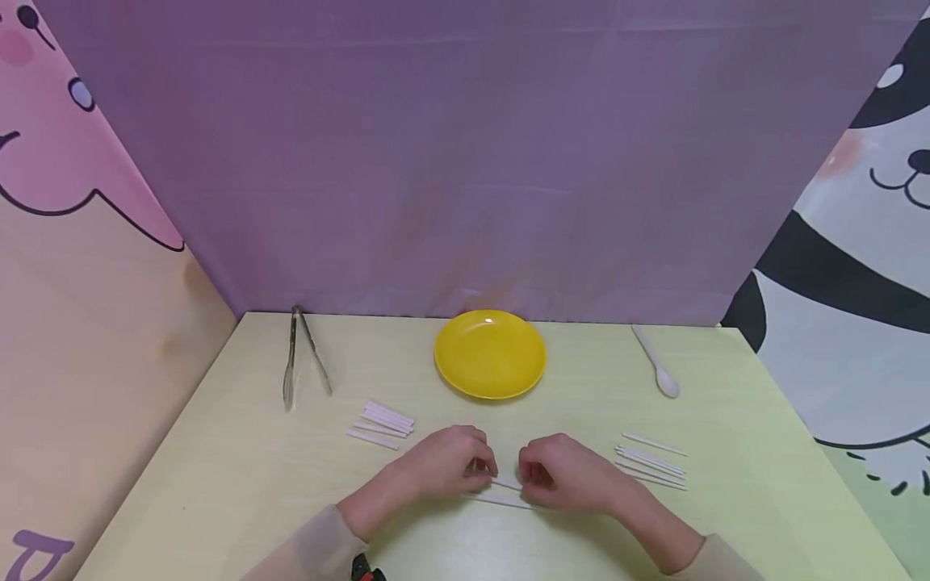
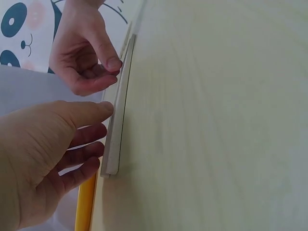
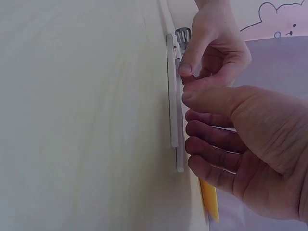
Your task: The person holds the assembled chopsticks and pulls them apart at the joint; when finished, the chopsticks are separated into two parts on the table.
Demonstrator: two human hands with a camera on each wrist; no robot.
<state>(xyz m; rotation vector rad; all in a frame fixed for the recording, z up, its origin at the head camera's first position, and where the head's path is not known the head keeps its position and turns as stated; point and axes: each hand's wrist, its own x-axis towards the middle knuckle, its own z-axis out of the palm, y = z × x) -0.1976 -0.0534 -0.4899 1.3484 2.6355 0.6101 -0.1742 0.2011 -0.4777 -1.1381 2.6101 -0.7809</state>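
Both hands meet low at the middle of the table, over two thin pale sticks lying nearly parallel. My left hand [image 1: 446,461] pinches the left part of the farther stick [image 1: 506,484] with thumb and fingers. The right hand [image 1: 574,474] pinches that stick's right part. Nearer the person, the other stick [image 1: 497,501] lies on the table, just below the fingertips. In the left wrist view the left thumb tip touches the sticks [image 2: 118,125] from the far side. The right wrist view shows the sticks [image 3: 173,110] close together, their ends not level.
A yellow plate [image 1: 490,355] stands beyond the hands. Metal tongs [image 1: 291,359] lie at the back left, a pale spoon [image 1: 664,379] at the back right. Several pale sticks [image 1: 388,415] lie left of the hands, and several more sticks [image 1: 654,461] to the right.
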